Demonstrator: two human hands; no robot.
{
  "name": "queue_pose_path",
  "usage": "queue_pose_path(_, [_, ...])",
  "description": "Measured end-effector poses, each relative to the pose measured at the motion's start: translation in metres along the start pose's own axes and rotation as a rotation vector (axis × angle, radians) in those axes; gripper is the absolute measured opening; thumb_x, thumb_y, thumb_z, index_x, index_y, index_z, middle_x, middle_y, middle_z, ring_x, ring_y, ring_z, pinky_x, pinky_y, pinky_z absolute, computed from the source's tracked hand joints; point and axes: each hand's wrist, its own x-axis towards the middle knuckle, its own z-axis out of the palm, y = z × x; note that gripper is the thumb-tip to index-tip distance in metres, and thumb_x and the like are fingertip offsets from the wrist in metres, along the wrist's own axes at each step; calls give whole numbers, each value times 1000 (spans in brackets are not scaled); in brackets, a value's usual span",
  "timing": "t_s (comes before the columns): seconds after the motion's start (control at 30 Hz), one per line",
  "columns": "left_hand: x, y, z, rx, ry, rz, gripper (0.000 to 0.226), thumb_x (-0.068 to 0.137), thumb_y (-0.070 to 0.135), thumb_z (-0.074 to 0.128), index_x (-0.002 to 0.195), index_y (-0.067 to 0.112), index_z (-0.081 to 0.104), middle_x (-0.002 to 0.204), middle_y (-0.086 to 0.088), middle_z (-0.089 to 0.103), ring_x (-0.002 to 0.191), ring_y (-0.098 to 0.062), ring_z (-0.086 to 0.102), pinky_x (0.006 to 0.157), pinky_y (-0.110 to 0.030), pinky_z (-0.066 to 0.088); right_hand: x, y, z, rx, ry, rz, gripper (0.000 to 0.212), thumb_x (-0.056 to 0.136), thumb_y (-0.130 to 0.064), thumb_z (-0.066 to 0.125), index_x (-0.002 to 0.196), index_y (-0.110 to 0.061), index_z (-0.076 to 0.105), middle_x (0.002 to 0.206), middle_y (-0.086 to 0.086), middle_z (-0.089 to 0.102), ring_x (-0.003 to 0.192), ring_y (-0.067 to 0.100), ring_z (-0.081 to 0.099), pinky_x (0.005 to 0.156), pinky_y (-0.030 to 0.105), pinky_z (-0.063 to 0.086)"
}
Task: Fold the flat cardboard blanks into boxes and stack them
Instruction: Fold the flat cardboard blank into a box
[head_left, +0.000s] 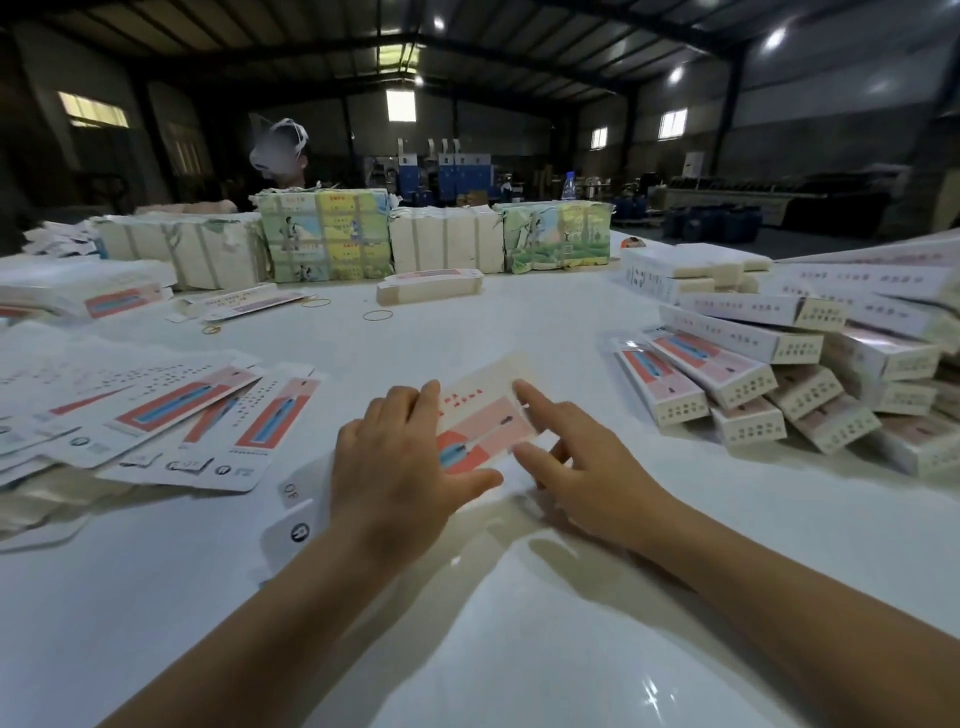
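A worker's left hand (400, 457) lies spread, fingers relaxed, on a flat cardboard blank (480, 415) at the middle of the white tabletop (519, 623). The right hand (582, 457) reaches in from the other side, index finger extended toward the blank's right edge, other fingers loosely bent and gripping nothing; whether that fingertip touches the card is hard to tell. The blank lies with its long axis running from the near left, under the left palm, toward the far right, printed pink-and-red face up. It looks thin and light, stiff along its panels but ready to bend at the scored creases, and likely to slide on the glossy surface, so it is probably best held down by the palm and lifted at a long edge. More loose blanks (156, 415) fan out at left; finished boxes (753, 384) are piled at right. Wrapped bundles (324, 236) line the far side.
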Motion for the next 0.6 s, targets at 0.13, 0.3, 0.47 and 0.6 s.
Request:
queue_pose_path(0.13, [-3,4,0,75,58,37,92,70,71,55,143,18,35,128,-3,50,104,-18,50,87,-29,43,-1,-2,0,332,-40,117,51,94,-28,56,141,-39,40,114,-12,59,76,12,64,67,21,50])
queue_pose_path(0.3, [-3,3,-2,100,59,88,88,69,64,65,138,14,42,120,-6,56,97,-20,55,83,-34,48,4,-4,-12,1158,-248,351,30,82,-10,63,111,-14,66,100,13,69,80,24,65,71,39,56])
queue_pose_path(0.47, [-2,3,-3,55,32,123,85,64,60,73,129,10,52,109,-7,61,85,-21,58,70,-31,47,2,2,-6,896,-196,215,22,74,1,66,85,-17,71,89,10,70,67,19,64,56,30,52])
queue_pose_path(0.6, [0,4,-7,8,-2,117,85,61,64,60,130,14,52,109,-4,62,79,-13,52,66,-23,40,1,4,-6,688,-134,89,25,72,-11,65,89,-29,72,90,2,73,64,15,63,56,25,50])
